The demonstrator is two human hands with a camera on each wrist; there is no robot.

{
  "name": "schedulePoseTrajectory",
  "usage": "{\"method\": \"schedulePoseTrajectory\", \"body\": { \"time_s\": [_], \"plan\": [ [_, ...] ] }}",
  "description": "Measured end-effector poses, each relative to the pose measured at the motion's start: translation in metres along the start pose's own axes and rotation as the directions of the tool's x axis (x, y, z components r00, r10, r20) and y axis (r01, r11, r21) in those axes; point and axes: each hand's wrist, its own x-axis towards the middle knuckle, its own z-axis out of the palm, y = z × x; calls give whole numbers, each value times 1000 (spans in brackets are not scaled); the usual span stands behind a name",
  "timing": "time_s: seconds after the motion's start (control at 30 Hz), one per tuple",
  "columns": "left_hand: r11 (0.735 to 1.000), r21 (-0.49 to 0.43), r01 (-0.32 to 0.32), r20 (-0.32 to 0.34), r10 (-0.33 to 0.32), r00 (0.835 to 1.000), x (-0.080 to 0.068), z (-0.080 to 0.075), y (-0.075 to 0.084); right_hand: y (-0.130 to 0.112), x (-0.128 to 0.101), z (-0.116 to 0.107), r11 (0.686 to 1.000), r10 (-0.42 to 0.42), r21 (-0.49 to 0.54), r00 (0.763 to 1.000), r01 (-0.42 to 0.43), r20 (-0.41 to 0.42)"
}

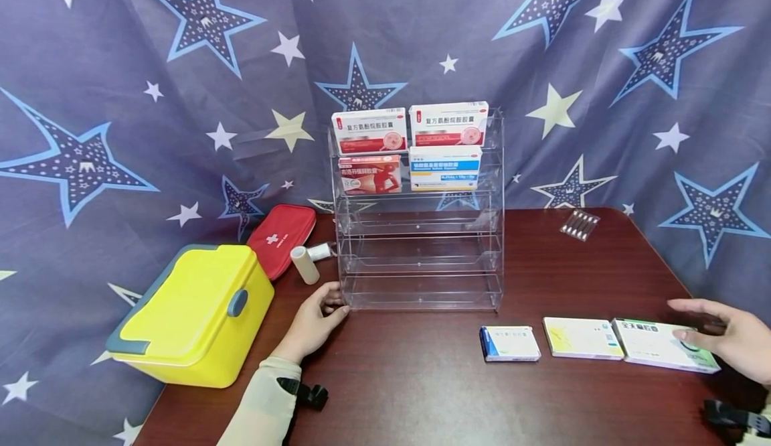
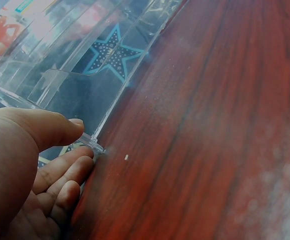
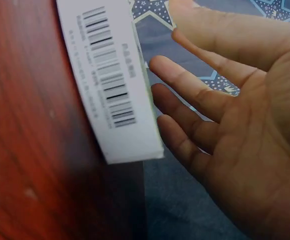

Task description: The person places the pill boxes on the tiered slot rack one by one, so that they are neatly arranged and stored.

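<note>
A clear acrylic tiered rack (image 1: 419, 301) stands mid-table, with medicine boxes on its upper two tiers. Its front left bottom corner is pinched between thumb and fingers of my left hand (image 1: 313, 325), a hold that also shows in the left wrist view (image 2: 30, 150). At the right, my right hand (image 1: 737, 342) hovers over the end of a white and green medicine box (image 1: 656, 347), thumb overlapping it. In the right wrist view, the fingers of that hand (image 3: 235, 115) are spread beside the box's barcode side (image 3: 110, 85). A white and yellow box (image 1: 583, 339) and a blue and white box (image 1: 512, 344) lie farther left.
Left of the rack sit a yellow lidded bin (image 1: 187, 312), a red first-aid pouch (image 1: 280, 238) and a beige roll (image 1: 304, 265) beside a small white item (image 1: 320, 252). A blister pack (image 1: 579, 225) lies at the back right. A star-patterned curtain (image 1: 391, 24) hangs behind.
</note>
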Motion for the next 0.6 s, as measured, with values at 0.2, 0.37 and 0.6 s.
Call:
{"method": "schedulePoseTrajectory", "body": {
  "time_s": [0.2, 0.37, 0.6],
  "plan": [
    [1000, 6, 0, 0, 0, 1000, 0, 1, 1, 8, 0, -2, 1000, 8, -14, 998, -7, 55],
    [1000, 13, -2, -8, 2, 1000, 0, 1, 0, 16, 1, -1, 999, -6, -41, 999, 7, 35],
    [1000, 14, 1, -7, -1, 1000, 0, 1, 1, 15, -1, 0, 998, -41, -36, 999, 42, 27]
  ]
}}
